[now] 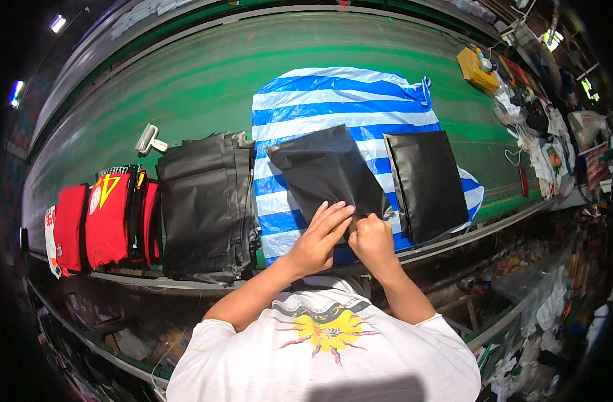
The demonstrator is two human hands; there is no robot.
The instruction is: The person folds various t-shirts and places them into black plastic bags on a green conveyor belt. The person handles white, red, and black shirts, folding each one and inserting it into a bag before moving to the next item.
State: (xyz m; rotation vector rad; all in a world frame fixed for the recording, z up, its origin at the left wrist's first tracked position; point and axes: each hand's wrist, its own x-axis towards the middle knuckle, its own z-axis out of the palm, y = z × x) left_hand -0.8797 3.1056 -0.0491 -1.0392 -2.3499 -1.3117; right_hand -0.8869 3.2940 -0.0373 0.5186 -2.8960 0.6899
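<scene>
A black plastic bag [326,164] lies tilted in front of me on a blue-and-white striped plastic sheet [320,100]. My left hand [318,239] rests on the bag's near part with its fingers stretched out. Beside it, my right hand [372,240] is closed in a pinch at the bag's near edge; its fingertips are partly hidden. To the right, another black plastic bag [428,187] lies flat, partly on the sheet. On the left is a stack of black plastic bags [206,201], its edges uneven.
Left of the stack stand folded red shirts [108,228] in piles along the green table's [206,87] near edge. Behind them lies a white-handled roller [149,141]. At the far right are a yellow box [476,70] and heaped plastic scraps [551,147].
</scene>
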